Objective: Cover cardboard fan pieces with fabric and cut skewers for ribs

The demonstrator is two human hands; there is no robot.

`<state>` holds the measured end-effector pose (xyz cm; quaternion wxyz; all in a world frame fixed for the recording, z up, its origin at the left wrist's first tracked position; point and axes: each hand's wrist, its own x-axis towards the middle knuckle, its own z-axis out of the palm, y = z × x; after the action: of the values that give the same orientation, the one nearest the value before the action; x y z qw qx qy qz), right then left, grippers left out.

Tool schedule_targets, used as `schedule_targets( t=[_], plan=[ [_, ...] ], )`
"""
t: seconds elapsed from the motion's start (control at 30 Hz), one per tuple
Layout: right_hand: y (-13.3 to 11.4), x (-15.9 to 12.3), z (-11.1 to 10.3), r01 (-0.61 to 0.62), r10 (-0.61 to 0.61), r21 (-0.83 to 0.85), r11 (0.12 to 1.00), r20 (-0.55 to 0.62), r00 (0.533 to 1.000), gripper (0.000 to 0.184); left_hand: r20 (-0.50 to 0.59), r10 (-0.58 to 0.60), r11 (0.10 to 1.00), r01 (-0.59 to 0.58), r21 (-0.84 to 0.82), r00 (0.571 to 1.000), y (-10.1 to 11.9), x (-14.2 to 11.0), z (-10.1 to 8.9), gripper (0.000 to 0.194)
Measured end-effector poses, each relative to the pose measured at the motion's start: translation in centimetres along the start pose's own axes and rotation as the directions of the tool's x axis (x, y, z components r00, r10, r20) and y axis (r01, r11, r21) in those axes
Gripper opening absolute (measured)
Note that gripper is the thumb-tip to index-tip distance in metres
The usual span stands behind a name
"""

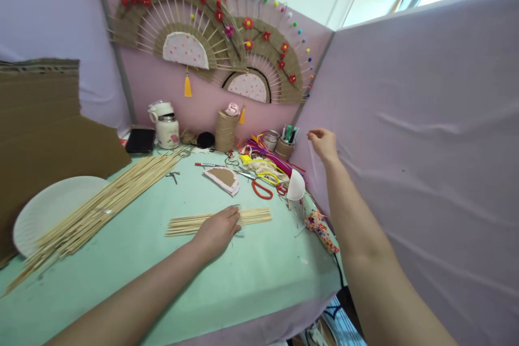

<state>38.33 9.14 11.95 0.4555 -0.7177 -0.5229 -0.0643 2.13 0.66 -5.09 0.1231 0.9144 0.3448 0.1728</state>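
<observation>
My left hand [219,231] lies over a flat row of thin bamboo sticks [184,225], its fingers bent down around them near the middle. A small clear strip, perhaps tape, shows at the fingertips. Up at the right, before the lilac cloth wall, I hold my right hand [324,145] with thumb and fingers pinched together; whatever may be in the pinch is too small to make out. Beyond the sticks lies a brown half-round card [223,177] with a pink-white edge. Scissors with yellow handles [267,177] and red-orange handles [262,190] rest to its right.
A long bundle of bamboo sticks [117,200] crosses a white plate [28,221] at left, beside brown cardboard [48,119]. At the back stand a jar [167,132], a twine roll [226,132] and a pen holder [284,149]. A flower-patterned glue gun [322,231] lies at the right edge.
</observation>
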Motion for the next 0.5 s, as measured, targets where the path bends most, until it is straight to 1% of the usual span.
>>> schedule_targets(
  t=[0.07, 0.13, 0.33, 0.4, 0.5],
  plan=[
    [0.7, 0.6, 0.7, -0.022, 0.025, -0.069, 0.997, 0.037, 0.999, 0.035, 0.007, 0.001, 1.0, -0.001, 0.003, 1.0, 0.1, 0.0, -0.1, 0.03],
    [0.9, 0.7, 2.0, -0.024, 0.032, -0.105, 0.994, 0.07, 0.997, 0.034, 0.015, -0.004, 1.0, 0.004, 0.006, 1.0, 0.2, 0.1, -0.3, 0.03],
    [0.6, 0.4, 6.5, 0.032, 0.001, -0.189, 0.981, 0.171, 0.985, 0.029, 0.057, -0.017, 0.999, 0.015, 0.034, 0.998, 0.2, 0.1, -0.3, 0.033],
    [0.6, 0.8, 7.3, 0.043, 0.0, -0.227, 0.973, 0.185, 0.983, 0.03, 0.056, -0.021, 0.999, 0.019, 0.033, 0.998, 0.1, 0.1, -0.1, 0.033],
    [1.1, 1.9, 7.7, 0.027, 0.032, -0.301, 0.953, 0.186, 0.982, 0.031, 0.051, -0.03, 0.999, 0.029, 0.02, 0.998, 0.1, 0.0, -0.1, 0.033]
  ],
)
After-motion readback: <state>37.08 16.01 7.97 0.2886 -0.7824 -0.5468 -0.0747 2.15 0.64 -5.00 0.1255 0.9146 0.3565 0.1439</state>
